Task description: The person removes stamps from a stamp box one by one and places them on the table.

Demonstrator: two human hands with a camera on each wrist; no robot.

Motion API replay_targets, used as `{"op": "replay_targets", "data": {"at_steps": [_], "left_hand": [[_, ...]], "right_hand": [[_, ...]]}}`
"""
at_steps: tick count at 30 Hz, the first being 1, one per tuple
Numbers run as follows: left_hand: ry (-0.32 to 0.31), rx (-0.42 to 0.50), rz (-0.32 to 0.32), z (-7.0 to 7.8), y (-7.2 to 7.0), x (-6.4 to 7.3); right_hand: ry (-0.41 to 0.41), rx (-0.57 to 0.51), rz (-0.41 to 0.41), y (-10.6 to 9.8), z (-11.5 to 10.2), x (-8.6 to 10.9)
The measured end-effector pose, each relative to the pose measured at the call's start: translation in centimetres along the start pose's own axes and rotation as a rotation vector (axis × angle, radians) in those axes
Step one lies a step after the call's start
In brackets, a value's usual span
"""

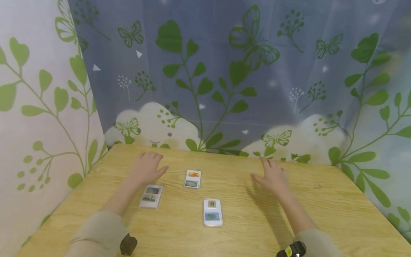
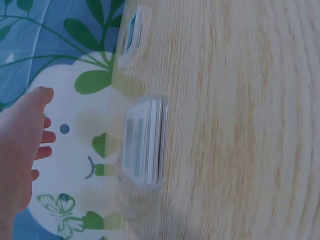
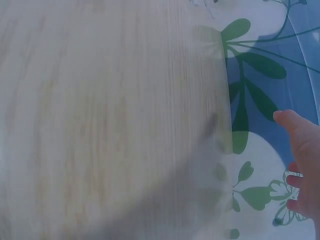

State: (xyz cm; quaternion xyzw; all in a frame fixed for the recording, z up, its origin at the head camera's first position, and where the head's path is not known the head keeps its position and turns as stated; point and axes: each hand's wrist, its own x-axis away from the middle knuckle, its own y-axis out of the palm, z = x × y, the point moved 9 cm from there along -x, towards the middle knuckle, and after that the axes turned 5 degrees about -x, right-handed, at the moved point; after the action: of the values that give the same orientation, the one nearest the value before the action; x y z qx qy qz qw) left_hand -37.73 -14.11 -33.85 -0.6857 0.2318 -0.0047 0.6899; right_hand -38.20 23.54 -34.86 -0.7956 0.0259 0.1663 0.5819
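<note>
My left hand (image 1: 147, 169) hovers over the left part of the table, fingers spread, holding nothing. Just below it in the head view lies a clear plastic case of white picture cards (image 1: 151, 196); the left wrist view shows this case (image 2: 142, 142) as thick and layered. A second picture-card case (image 1: 193, 179), with orange and green pictures, lies to the right of that hand. Nearer the front is a third picture-card case (image 1: 212, 212), with a blue-green picture. On the right, my right hand (image 1: 273, 176) is held above the table with its fingers extended, apart from all three cases.
The wooden table (image 1: 237, 192) runs back to a blue and white cloth (image 1: 208, 46) printed with leaves and butterflies. Similar pale cloths hang at both sides. Dark devices sit at the left wrist (image 1: 128, 244) and right wrist (image 1: 292, 249).
</note>
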Motion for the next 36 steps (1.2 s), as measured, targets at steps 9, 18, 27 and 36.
{"op": "replay_targets", "data": {"at_steps": [9, 18, 27, 36], "left_hand": [[0.018, 0.017, 0.026, -1.6, -0.3, 1.6], [0.028, 0.012, 0.020, -3.8, -0.5, 3.7], [0.017, -0.011, 0.005, -4.9, -0.9, 4.7], [0.035, 0.001, -0.005, -5.3, -0.5, 5.7]], "right_hand": [[-0.044, -0.005, 0.011, 0.5, -1.6, -0.4], [-0.105, 0.014, 0.030, 1.2, -4.6, -1.0], [-0.146, 0.001, 0.022, 2.4, -7.3, -1.1], [-0.164, -0.043, -0.022, 3.6, -9.7, -1.1]]}}
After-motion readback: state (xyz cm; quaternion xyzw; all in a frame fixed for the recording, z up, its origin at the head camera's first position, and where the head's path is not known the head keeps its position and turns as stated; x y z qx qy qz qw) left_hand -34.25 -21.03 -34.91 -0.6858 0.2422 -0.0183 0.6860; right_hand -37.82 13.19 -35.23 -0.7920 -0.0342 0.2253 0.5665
